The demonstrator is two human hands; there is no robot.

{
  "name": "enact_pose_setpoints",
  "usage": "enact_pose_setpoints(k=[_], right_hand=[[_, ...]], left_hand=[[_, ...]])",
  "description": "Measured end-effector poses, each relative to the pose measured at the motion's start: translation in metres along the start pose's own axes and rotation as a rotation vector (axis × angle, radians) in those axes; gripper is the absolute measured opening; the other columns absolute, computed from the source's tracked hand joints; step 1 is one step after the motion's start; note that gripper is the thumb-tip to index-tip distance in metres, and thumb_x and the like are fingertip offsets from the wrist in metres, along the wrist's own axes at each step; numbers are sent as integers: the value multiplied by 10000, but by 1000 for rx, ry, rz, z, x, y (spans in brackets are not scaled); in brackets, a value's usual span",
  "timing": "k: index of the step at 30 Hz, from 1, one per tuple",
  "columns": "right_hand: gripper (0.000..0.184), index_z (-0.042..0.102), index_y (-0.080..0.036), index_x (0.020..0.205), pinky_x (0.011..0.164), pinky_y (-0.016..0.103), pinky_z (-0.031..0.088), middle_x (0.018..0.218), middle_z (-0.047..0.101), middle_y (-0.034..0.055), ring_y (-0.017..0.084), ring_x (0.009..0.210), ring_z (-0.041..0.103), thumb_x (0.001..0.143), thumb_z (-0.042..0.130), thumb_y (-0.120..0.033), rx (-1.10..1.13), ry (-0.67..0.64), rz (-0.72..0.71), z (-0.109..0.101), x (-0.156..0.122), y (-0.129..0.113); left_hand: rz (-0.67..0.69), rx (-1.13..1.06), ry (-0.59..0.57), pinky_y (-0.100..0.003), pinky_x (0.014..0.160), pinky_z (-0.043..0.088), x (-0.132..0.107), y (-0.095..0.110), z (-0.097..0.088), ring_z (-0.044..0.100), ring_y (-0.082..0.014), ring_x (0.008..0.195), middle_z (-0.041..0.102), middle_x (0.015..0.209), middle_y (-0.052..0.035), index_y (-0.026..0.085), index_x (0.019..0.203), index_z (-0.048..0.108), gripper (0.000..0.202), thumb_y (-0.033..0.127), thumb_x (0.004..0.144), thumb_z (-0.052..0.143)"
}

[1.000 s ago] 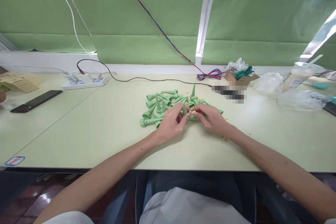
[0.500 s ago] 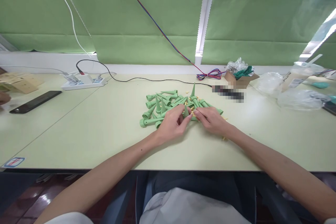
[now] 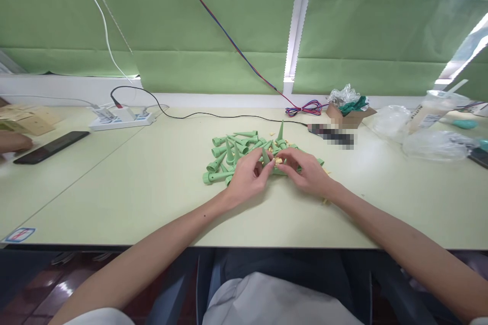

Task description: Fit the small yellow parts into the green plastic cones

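Pale counter (image 3: pixel 152 203): left fingers (image 3: pixel 265 172) are gripping a green spike (image 3: pixel 265 156), right fingers (image 3: pixel 293 172) hovering by yellow bits (image 3: pixel 278 161), hold unclear; probably needing steadiness next.

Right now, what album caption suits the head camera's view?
Left hand holding a green spike, right hand close by, amid similar green pieces.

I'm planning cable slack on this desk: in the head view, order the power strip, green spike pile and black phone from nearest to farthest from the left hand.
From the left hand:
1. Green spike pile, right beside it.
2. Power strip, back left.
3. Black phone, far left.
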State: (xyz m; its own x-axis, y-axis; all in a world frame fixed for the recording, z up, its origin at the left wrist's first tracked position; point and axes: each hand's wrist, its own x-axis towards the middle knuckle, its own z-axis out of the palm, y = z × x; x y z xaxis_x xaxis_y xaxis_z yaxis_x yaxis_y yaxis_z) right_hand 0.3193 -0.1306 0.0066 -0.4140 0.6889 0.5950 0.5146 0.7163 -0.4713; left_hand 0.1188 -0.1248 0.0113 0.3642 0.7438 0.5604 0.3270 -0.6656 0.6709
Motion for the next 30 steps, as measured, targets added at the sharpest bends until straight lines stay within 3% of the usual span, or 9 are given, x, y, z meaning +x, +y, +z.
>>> enact_pose_setpoints(k=[6,14,30], right_hand=[[126,583,-211,1022,616,293,450,820,659,43,162,669,586,1024,476,-279,32,1,2,0,1,1],[118,598,-210,1004,620,297,459,775,664,34,170,671,602,1011,495,-268,46,3,23,-1,0,2],[128,598,-208,951,593,282,425,725,662,20,157,595,558,1005,500,-271,-7,-37,-3,-2,0,9]], left_hand=[[-9,-20,-19,-225,455,424,0,0,0,513,-87,487,609,719,10,190,934,565,146,334,933,593],[10,-12,-62,-215,465,441,1,2,-2,522,-74,486,628,753,8,183,928,545,113,258,893,621],[34,47,-90,-238,491,442,0,-6,-1,508,-84,510,648,814,-5,187,954,581,79,257,919,586]])
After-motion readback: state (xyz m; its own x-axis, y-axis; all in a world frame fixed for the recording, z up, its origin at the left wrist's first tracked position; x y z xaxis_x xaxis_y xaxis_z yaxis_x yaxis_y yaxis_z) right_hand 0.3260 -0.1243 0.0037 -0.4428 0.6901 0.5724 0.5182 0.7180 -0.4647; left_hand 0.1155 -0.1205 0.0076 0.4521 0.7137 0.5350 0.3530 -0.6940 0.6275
